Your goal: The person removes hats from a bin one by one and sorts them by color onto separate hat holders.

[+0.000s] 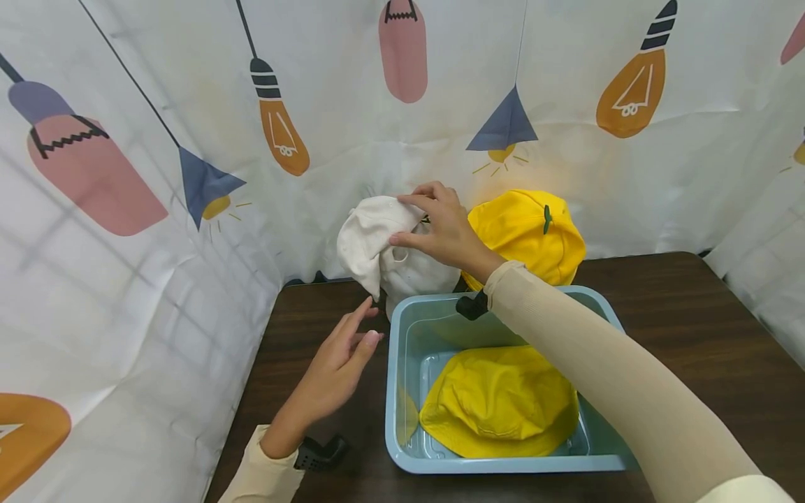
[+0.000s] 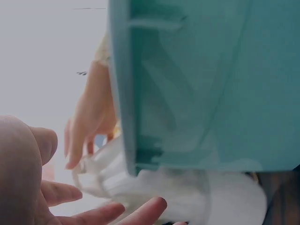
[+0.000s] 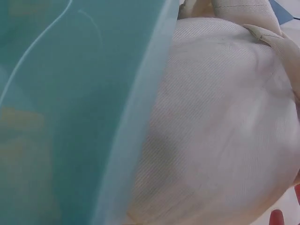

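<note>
I have the right hand (image 1: pixel 443 225) gripping the white hat (image 1: pixel 367 234) at the tub's (image 1: pixel 503 466) eleven o'clock, the left hand (image 1: pixel 336 367) spread and empty. I judge this the pick-up step; next calls for left-hand support.

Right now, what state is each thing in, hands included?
Blue bin: upright, open-topped
Front yellow hat: creased, lying in the bin
Back yellow hat: rounded, outside the bin
White hat: creased, outside the bin
Left hand: open, holding nothing
Right hand: at the white hat, grip unclear
</note>
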`<state>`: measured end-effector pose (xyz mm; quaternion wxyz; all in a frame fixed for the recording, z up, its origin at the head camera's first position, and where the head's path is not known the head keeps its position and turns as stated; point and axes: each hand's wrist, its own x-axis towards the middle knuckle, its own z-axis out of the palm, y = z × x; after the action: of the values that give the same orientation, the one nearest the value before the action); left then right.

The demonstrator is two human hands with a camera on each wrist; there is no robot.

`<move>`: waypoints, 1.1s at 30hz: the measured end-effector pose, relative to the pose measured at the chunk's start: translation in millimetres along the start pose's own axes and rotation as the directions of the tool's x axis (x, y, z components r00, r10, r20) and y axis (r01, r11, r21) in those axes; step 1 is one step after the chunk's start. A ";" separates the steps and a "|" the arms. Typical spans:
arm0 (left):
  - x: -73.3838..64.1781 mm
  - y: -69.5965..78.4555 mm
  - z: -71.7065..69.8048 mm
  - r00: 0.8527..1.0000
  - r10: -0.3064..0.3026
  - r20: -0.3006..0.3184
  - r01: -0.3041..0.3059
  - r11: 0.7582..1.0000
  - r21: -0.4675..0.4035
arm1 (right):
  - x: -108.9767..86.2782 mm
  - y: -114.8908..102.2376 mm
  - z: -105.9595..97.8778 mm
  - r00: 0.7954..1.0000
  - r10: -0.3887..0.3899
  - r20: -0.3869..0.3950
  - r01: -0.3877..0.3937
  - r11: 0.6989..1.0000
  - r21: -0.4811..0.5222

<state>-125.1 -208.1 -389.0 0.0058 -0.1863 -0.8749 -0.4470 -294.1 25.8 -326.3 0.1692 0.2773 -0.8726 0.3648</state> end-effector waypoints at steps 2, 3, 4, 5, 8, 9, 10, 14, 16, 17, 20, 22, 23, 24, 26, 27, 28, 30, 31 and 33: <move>2.4 -1.8 -6.7 0.999 0.018 -0.028 -0.018 1.000 0.009 | -1.3 0.5 -1.6 1.000 0.010 -0.001 -0.010 1.000 -0.004; 3.9 -2.2 -10.5 0.999 0.024 -0.040 -0.023 1.000 0.010 | -1.9 0.7 -2.5 1.000 0.014 -0.002 -0.014 1.000 -0.007; 5.6 -2.7 -14.5 0.998 0.028 -0.054 -0.028 1.000 0.008 | -2.5 0.8 -3.7 1.000 0.019 -0.003 -0.019 1.000 -0.009; 7.6 -2.8 -18.7 0.997 0.029 -0.069 -0.029 1.000 0.007 | -3.1 0.9 -4.9 1.000 0.025 -0.004 -0.025 1.000 -0.012; 14.9 -2.5 -31.6 0.992 0.035 -0.118 -0.033 0.999 0.016 | -3.9 0.9 -8.9 0.999 0.041 -0.003 -0.041 0.999 -0.020; 18.0 -2.5 -35.8 0.990 0.039 -0.138 -0.036 0.999 0.022 | -4.0 0.7 -10.2 0.999 0.045 -0.001 -0.045 0.999 -0.024; 21.5 -2.5 -39.8 0.986 0.044 -0.160 -0.039 0.999 0.035 | -4.1 0.7 -11.4 0.999 0.051 0.000 -0.051 0.998 -0.029; 37.1 -1.6 -53.8 0.967 0.045 -0.250 -0.022 0.995 0.094 | -4.5 0.5 -15.0 0.998 0.061 -0.003 -0.061 0.997 -0.039; 45.7 -0.8 -59.2 0.958 0.032 -0.287 -0.001 0.994 0.110 | -4.6 0.3 -15.7 0.998 0.063 -0.003 -0.063 0.997 -0.041; 50.2 -0.9 -61.5 0.953 0.019 -0.302 0.015 0.994 0.110 | -4.7 0.0 -15.9 0.998 0.065 -0.003 -0.065 0.997 -0.041; 64.1 -2.7 -66.7 0.940 -0.020 -0.341 0.058 0.993 0.100 | -5.0 -1.2 -15.6 0.997 0.077 -0.012 -0.077 0.996 -0.045; 73.6 -5.9 -69.0 0.932 -0.039 -0.360 0.082 0.991 0.103 | -5.8 -2.2 -15.2 0.995 0.092 -0.028 -0.093 0.995 -0.047; 78.3 -8.0 -70.1 0.930 -0.047 -0.365 0.091 0.990 0.104 | -6.3 -2.8 -15.0 0.994 0.101 -0.038 -0.102 0.994 -0.046; 82.6 -10.0 -71.0 0.928 -0.050 -0.369 0.097 0.989 0.111 | -7.1 -3.4 -14.7 0.993 0.108 -0.048 -0.110 0.993 -0.043; 90.7 -14.7 -72.5 0.926 -0.049 -0.374 0.103 0.987 0.125 | -8.6 -4.1 -13.7 0.990 0.122 -0.068 -0.125 0.992 -0.034; 94.3 -17.2 -73.0 0.926 -0.046 -0.374 0.102 0.986 0.132 | -9.4 -4.4 -13.0 0.989 0.126 -0.077 -0.129 0.991 -0.028; 97.6 -19.7 -73.3 0.927 -0.041 -0.372 0.098 0.986 0.135 | -10.0 -4.5 -12.3 0.988 0.128 -0.086 -0.130 0.991 -0.023; 103.1 -24.1 -73.3 0.929 -0.034 -0.368 0.087 0.988 0.128 | -11.0 -5.0 -10.6 0.987 0.127 -0.099 -0.129 0.992 -0.013; 105.3 -26.4 -73.1 0.930 -0.030 -0.368 0.080 0.989 0.122 | -11.4 -5.1 -9.8 0.986 0.127 -0.107 -0.128 0.992 -0.010; 108.6 -30.0 -72.1 0.929 -0.020 -0.370 0.066 0.991 0.114 | -12.0 -5.8 -8.4 0.985 0.124 -0.123 -0.126 0.992 -0.005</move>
<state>-247.4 -245.7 -350.0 0.1714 -0.0793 -0.8883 -0.4187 -280.4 33.0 -323.4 0.2008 0.1982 -0.8785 0.3855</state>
